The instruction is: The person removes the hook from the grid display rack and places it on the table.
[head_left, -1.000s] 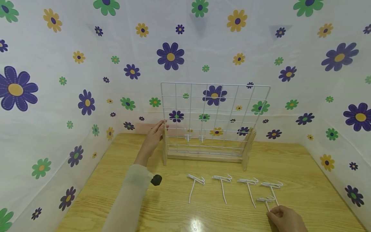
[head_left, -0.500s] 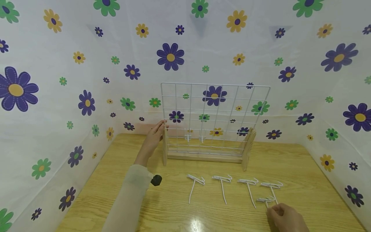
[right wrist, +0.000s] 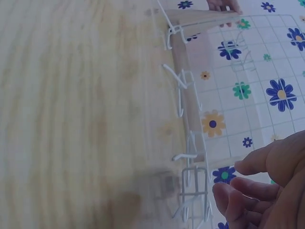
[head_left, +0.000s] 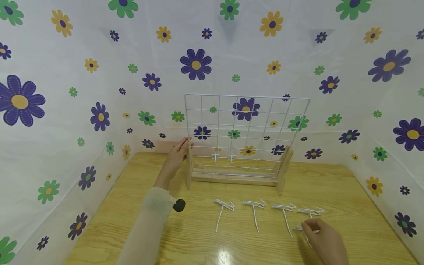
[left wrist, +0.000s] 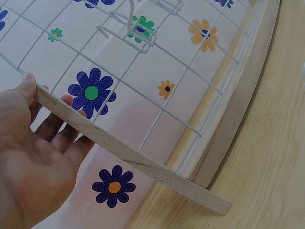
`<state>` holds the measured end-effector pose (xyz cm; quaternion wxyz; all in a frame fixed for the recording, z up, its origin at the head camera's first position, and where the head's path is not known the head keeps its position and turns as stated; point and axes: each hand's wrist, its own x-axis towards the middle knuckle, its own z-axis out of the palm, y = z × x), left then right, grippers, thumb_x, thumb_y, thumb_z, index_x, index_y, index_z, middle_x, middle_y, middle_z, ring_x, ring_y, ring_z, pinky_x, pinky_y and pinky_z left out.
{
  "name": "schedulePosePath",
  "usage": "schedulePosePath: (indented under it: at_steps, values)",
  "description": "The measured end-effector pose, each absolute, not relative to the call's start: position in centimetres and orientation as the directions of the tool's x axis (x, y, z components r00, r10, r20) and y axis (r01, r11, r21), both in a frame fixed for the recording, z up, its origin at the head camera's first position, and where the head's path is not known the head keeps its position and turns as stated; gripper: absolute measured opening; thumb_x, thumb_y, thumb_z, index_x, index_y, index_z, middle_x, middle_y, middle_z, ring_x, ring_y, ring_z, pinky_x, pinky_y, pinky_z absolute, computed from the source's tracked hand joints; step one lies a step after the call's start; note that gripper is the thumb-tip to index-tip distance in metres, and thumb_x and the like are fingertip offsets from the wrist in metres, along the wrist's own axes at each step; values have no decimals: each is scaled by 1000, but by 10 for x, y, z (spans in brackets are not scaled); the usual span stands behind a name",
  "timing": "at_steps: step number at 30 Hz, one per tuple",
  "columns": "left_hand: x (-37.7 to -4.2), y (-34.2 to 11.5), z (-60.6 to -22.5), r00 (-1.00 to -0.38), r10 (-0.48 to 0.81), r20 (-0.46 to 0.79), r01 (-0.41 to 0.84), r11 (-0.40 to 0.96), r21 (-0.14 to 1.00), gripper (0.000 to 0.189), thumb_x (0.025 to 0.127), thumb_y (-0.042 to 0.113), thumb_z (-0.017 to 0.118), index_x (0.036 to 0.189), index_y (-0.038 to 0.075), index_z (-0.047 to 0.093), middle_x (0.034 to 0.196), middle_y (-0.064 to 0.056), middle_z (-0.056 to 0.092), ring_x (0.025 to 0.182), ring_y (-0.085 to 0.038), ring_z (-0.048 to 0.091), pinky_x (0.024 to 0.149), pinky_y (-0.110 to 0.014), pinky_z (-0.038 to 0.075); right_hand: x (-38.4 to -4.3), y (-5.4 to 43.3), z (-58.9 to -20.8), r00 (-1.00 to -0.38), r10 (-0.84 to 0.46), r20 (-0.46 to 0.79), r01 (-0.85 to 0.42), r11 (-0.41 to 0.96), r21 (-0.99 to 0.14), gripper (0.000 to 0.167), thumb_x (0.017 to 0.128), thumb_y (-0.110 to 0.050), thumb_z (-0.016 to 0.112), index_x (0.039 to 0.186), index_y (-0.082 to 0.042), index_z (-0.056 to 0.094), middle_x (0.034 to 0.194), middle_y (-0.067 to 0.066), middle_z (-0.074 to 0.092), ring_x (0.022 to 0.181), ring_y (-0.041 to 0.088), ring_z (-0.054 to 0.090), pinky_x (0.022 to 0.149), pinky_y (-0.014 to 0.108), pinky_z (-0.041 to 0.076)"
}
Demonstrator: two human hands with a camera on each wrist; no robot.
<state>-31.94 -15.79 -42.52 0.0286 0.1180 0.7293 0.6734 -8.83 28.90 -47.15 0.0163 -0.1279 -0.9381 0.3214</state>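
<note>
Two hands are sharing the picture now, and the left hand [head_left: 173,161] is doing the steadying: its fingers are gripping the left wooden upright [head_left: 188,167], thumb pressing one side and the others curling round behind. Just right of those fingers, the white wire grid [head_left: 246,96] is standing and leaning slightly back, and two mounted hooks [head_left: 215,157] are hanging low on its wires. A wooden base bar [head_left: 233,180] is running rightward below the left fingers to the right wooden upright [head_left: 284,171].

Over to the right hand [head_left: 324,237] — its bent fingers are hovering over or touching the front hook [head_left: 298,228], partly covering it where it is lying on the worktop [head_left: 122,191]. Thumb and forefinger are showing a gap from the wrist, but whether any finger is holding that hook I cannot tell. Just beyond these fingers a fourth hook [head_left: 310,211] is lying, its stem running in behind the hand — and three more hooks [head_left: 254,203] are lining up to their left, all well apart from one another.
</note>
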Motion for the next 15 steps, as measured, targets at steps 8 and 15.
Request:
schedulePosePath:
  at_steps: [8,15]
  values:
    - [-305,-156,-407,-969,223,110,128,69,989,52,115,29,37,163,10,31,157,-22,44,151,-36,33,122,-52,29,-97,273,-464,-967,253,24,176,735,-655,35,104,-24,63,119,7,67,108,20,73,76,18,67,55,26,55]
    - [-322,-158,-430,-971,196,138,153,66,986,54,113,38,38,163,17,33,156,-16,46,151,-33,34,122,-51,30,-102,259,-461,-949,274,159,95,724,-683,31,104,-20,61,116,8,67,107,22,73,71,15,64,47,23,51]
